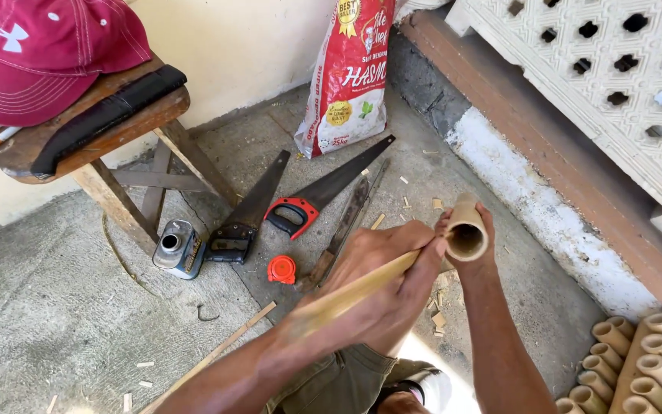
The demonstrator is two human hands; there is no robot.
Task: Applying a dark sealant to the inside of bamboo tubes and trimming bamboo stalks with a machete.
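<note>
Short hollow bamboo tube (466, 232), centre-right of frame, grasped from behind by right hand (475, 249). Left hand (388, 272) clenched on thin bamboo stick (346, 295) at tube mouth. I judge stick may slip and jab fingers.

Your forearms are bare from the near edge of the view up to the wrists, with no sleeves, watch or gloves showing. Your left hand (388, 264) and right hand (475, 245) carry no rings that can be made out. Between your arms, near you, you wear olive-green shorts (339, 379) with a stitched seam.
</note>
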